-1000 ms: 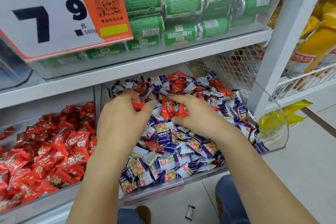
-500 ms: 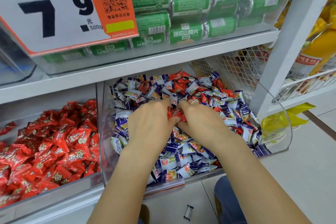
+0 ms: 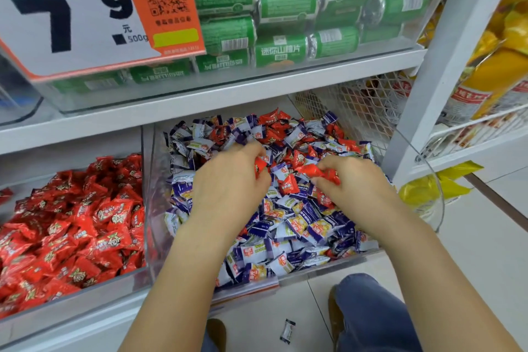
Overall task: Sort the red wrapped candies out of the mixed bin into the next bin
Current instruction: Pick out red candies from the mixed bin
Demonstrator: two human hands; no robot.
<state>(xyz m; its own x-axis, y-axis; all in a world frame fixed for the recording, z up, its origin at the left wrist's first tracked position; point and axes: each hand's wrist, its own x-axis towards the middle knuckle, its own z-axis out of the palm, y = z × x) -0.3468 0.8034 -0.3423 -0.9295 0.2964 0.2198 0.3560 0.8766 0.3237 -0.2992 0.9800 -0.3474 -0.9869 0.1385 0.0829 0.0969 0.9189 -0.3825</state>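
Head view, left hand: the left hand [image 3: 228, 188] is over the mixed bin [image 3: 337, 261], fingers curled around a red candy [image 3: 259, 166] at the fingertips.
Head view, right hand: the right hand [image 3: 354, 188] pinches a second red candy [image 3: 313, 171] and appears to hold more red wrappers under the fingers.
Head view, task items: further red candies lie scattered among purple-and-white candies [image 3: 303, 226], mostly toward the back of the mixed bin; some sit between the two hands.
Head view, destination: the red bin [image 3: 85, 294] stands just to the left, behind a clear divider, already well filled with red candies.
Risk, spillage: loosely bunched wrappers could slip out during the carry across the divider. One wrapped candy [image 3: 287, 331] already lies on the floor below the bins.
Risk, mis-sorting: a purple wrapper caught against the fingers could travel along into the red bin.
Risk, omission: red pieces buried under the purple layer may be missed unless the heap is stirred.
Writing, price sign: the price sign [image 3: 71, 11] shows "7", "9", "元" and "500g", plus a QR code on an orange panel; the small print is unreadable.
Writing, upper shelf: the green packs [image 3: 285, 6] read "迷你山楂片".
Writing, candy wrappers: too small to read.
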